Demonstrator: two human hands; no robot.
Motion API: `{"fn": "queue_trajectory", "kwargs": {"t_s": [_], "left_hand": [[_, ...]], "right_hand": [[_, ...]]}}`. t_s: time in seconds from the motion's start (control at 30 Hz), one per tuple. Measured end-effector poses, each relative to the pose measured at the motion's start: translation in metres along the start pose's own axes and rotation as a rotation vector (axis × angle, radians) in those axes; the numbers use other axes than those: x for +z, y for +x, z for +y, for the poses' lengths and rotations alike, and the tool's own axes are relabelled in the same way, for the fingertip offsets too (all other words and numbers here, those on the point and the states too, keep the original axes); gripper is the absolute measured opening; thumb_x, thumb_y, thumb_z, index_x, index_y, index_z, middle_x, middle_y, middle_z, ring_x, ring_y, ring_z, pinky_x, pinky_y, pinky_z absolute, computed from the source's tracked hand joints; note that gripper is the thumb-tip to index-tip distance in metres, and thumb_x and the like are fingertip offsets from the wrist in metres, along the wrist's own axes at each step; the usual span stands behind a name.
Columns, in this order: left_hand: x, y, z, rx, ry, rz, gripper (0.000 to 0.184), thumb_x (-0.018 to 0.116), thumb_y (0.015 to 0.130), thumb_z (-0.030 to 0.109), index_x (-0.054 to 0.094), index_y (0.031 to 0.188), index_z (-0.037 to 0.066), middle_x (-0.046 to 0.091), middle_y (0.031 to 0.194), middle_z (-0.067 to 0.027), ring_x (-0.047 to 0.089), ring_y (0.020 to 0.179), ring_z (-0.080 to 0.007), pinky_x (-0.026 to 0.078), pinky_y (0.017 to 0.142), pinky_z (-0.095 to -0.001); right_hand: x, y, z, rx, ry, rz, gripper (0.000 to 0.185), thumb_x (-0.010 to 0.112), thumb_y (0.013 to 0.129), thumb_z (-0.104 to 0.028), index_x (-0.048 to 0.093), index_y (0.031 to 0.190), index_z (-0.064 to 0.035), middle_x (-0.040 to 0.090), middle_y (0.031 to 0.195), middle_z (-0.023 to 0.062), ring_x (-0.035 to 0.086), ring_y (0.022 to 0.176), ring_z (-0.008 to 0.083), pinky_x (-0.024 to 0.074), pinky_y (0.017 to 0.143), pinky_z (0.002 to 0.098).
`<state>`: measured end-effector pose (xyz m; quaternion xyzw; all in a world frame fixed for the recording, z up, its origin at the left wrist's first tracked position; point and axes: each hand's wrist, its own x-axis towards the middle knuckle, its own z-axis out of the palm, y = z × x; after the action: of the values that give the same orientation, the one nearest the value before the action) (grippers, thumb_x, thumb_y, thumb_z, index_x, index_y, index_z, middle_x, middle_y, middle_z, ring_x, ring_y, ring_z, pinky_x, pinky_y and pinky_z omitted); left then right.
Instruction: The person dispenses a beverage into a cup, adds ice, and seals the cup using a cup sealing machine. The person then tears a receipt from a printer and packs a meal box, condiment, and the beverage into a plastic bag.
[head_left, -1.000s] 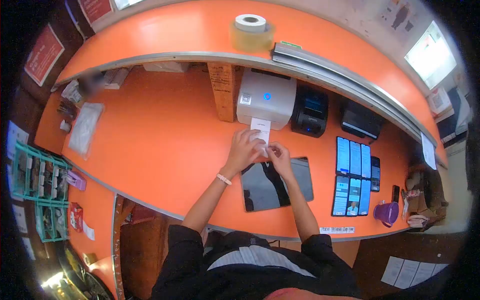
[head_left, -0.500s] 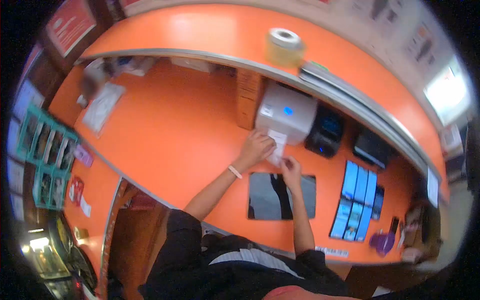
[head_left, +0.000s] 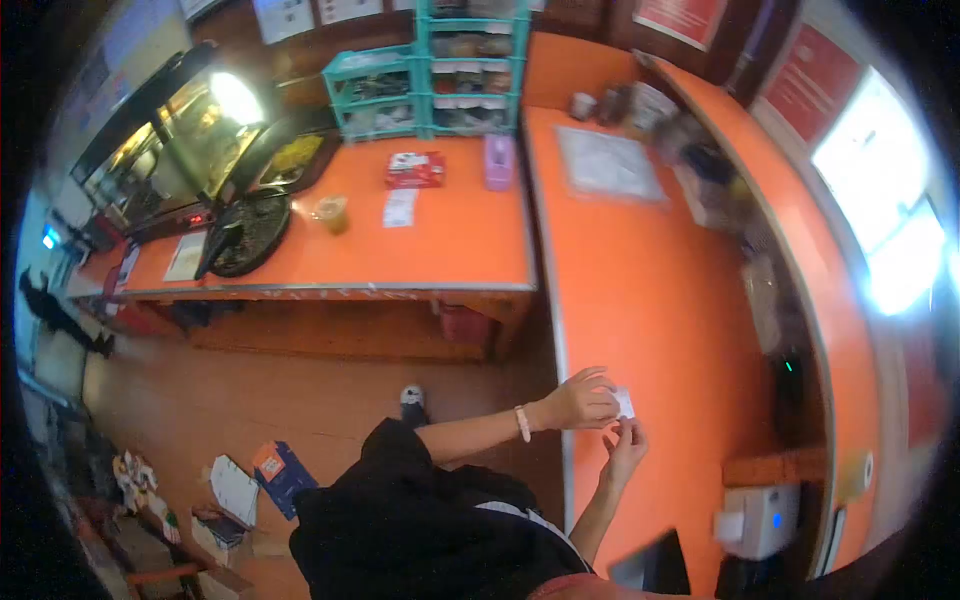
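Observation:
A small white paper slip [head_left: 626, 403] is held over the orange counter [head_left: 648, 300] between my two hands. My left hand [head_left: 582, 400], with a pale band at the wrist, is closed on the slip's near edge. My right hand [head_left: 627, 447] pinches the slip's lower end between thumb and finger. Whatever is printed on it is too small to read. Behind my right arm stands the white printer [head_left: 760, 522] with a blue light, some white paper at its front. The dark tablet [head_left: 655, 570] lies on the counter near my body.
A second orange counter [head_left: 440, 250] stands to the left, bearing a cup with a yellowish drink [head_left: 330, 214], a red box [head_left: 415, 170], teal drawer racks [head_left: 470, 75] and a round dark pan [head_left: 250, 232]. Flat plastic packaging [head_left: 608, 163] lies at the far end. A person [head_left: 55, 305] stands far left.
My view has swung left. Both hands have moved away from the printer, and the slip that hung at its front is now apart from it, in my hands.

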<state>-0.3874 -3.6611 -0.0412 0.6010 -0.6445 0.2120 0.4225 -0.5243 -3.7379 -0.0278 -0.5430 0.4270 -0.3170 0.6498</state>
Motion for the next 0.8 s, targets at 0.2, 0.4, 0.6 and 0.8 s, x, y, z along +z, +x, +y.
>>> {"fn": "queue_trajectory", "kwargs": {"t_s": [0.2, 0.4, 0.6, 0.8], "left_hand": [[-0.178, -0.128, -0.182, -0.9, 0.295, 0.628, 0.072, 0.073, 0.068, 0.035, 0.038, 0.119, -0.001, 0.04, 0.117, -0.0191, 0.037, 0.111, -0.0324, 0.029, 0.094, -0.0445], [-0.341, -0.281, -0.384, -1.278, 0.215, 1.106, 0.085, 0.076, 0.065, 0.012, 0.024, 0.13, -0.001, 0.032, 0.13, -0.0168, 0.034, 0.12, -0.0253, 0.031, 0.101, -0.0365], [-0.392, -0.309, -0.442, -1.339, -0.172, 0.766, 0.076, 0.076, 0.067, 0.012, 0.032, 0.128, 0.004, 0.043, 0.127, -0.0096, 0.044, 0.114, -0.0206, 0.039, 0.096, -0.034], [-0.399, -0.26, -0.419, -1.151, -0.994, 1.03, 0.063, 0.066, 0.079, 0.019, 0.031, 0.129, 0.008, 0.041, 0.129, -0.0089, 0.043, 0.118, -0.0202, 0.04, 0.097, -0.0361]], "right_hand": [[0.234, 0.03, 0.072, -0.155, -0.035, -0.252, 0.005, 0.054, 0.084, -0.007, 0.053, 0.08, -0.0052, 0.05, 0.073, -0.0015, 0.05, 0.064, 0.006, 0.0429, 0.054, 0.0207], [0.425, 0.037, 0.07, -0.376, -0.326, -0.787, 0.006, 0.052, 0.084, -0.003, 0.049, 0.085, 0.0024, 0.043, 0.079, 0.0054, 0.046, 0.07, 0.01, 0.0383, 0.06, 0.0211], [0.577, 0.026, 0.071, -0.509, -0.363, -1.035, 0.008, 0.054, 0.081, -0.005, 0.05, 0.085, 0.002, 0.049, 0.087, 0.0112, 0.052, 0.076, 0.0196, 0.0433, 0.066, 0.0276], [0.667, 0.013, 0.049, -0.718, -0.517, -1.072, 0.019, 0.061, 0.078, -0.018, 0.055, 0.088, -0.0036, 0.05, 0.089, 0.0126, 0.052, 0.084, 0.0264, 0.043, 0.071, 0.0349]]}}
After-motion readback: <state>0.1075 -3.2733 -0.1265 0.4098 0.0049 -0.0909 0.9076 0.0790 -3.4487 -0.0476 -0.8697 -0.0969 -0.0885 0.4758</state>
